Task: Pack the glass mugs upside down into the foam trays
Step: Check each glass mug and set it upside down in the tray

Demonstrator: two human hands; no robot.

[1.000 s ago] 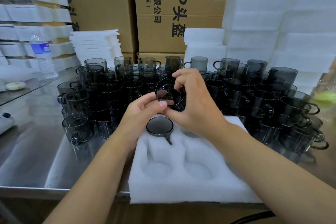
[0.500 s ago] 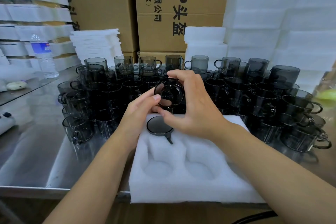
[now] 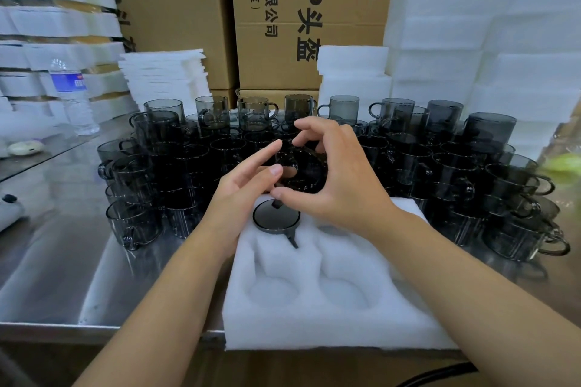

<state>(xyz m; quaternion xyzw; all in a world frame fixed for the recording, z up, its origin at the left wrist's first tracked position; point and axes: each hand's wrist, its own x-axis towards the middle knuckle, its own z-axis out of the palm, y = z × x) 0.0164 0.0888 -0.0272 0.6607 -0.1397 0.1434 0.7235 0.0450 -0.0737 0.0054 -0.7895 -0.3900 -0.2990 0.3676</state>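
Right hand (image 3: pixel 339 185) grips a smoked glass mug (image 3: pixel 301 173), thumb under it, curled fingers over the top. The mug is tipped onto its side, its long axis roughly level, but blur hides which end faces out. Left hand (image 3: pixel 242 195) has straight fingers brushing its left side. Just below the thumb, a packed mug (image 3: pixel 276 217) sits base-up in the foam tray (image 3: pixel 314 324), its handle pointing toward the person.
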